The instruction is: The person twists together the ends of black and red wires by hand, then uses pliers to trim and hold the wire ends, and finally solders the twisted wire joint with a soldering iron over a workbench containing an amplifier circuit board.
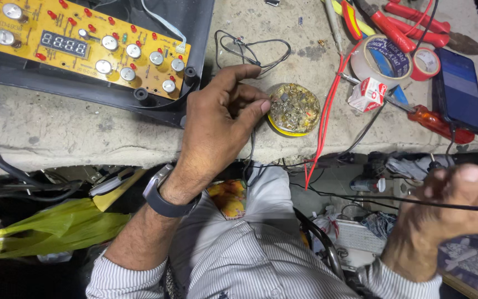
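Yellow-rimmed and round, a small shallow tin (294, 108) filled with a glittery grey-brown mass of solder scraps sits on the rough grey concrete tabletop (56, 130), close to its front edge. The left hand (217, 119) rests beside the tin on its left, wearing a dark smartwatch (159, 195) at the wrist. Its fingers (258, 107) are curled in with the thumb arched over them, tips pinched together and touching the tin's left rim; whether anything small is pinched between them cannot be told.

The right hand (449, 205) hangs lower, off the tabletop's front edge, blurred. Its fingers are closed around a thin black wire (360, 197) that runs leftward from the grip.

Up at the far left lies a yellow circuit board (78, 44) with round silver buttons, red lights and a four-digit display, seated in a black plastic housing (156, 108). A loop of thin black wire (250, 47) lies just behind the left hand. A red wire (323, 119) runs down past the tin's right side and over the edge. To the right are a roll of pale tape (380, 63), a smaller red-edged tape roll (426, 62), a small red-and-white carton (367, 94), an orange-handled screwdriver (435, 123), red-handled pliers (402, 25) and a dark smartphone (460, 88). A crumpled yellow-green plastic bag (56, 227) lies below the tabletop at left.
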### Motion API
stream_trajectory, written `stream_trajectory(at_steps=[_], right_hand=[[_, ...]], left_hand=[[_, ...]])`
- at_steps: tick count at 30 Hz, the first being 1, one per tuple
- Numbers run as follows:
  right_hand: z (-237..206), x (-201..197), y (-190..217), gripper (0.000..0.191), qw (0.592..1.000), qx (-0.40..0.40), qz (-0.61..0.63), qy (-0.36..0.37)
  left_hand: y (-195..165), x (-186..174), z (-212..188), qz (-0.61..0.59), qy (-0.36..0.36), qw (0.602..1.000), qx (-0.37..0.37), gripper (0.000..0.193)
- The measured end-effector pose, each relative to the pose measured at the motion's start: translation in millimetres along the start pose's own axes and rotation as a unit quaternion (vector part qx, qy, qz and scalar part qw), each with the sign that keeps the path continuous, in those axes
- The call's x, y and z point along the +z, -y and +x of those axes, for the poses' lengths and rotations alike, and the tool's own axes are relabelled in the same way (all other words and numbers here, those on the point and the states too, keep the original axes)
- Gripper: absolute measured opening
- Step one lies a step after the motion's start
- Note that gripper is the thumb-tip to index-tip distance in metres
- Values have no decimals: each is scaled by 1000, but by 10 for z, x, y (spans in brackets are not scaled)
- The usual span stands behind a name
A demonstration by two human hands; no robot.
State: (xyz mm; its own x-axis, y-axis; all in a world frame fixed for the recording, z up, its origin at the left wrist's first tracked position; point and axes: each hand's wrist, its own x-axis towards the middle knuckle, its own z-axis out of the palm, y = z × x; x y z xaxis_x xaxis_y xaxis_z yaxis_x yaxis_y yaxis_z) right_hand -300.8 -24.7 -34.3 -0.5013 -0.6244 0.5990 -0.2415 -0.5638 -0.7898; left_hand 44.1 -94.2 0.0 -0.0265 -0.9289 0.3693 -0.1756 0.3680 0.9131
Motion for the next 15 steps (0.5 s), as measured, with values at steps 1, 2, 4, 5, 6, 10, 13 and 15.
stream_trajectory(at_steps=[1,2,4,5,6,10,13,15], right_hand=[[-55,-137,-17,31,1000,8,22,-11],[-116,-254,-41,35,999,11,31,-9],[-250,-462,-95,42,999,6,41,8],[-282,-557,-137,45,999,7,35,5],[-316,-651,-184,49,1000,8,30,2],[-264,-1004,-523,61,988,140,55,-44],[-175,-1180,-871,68,935,305,164,-81],[-145,-1267,-1018,75,892,384,215,-102]], left_hand=[[7,8,10,4,-1,1000,4,42],[13,19,19,-1,-4,1000,4,42],[25,41,31,-12,-4,1000,4,43],[31,40,38,-1,-3,1000,10,42],[36,33,35,9,-1,1000,14,42],[52,45,54,16,0,1000,25,41],[74,61,79,25,-3,999,31,42],[89,69,78,27,-8,999,36,43]])
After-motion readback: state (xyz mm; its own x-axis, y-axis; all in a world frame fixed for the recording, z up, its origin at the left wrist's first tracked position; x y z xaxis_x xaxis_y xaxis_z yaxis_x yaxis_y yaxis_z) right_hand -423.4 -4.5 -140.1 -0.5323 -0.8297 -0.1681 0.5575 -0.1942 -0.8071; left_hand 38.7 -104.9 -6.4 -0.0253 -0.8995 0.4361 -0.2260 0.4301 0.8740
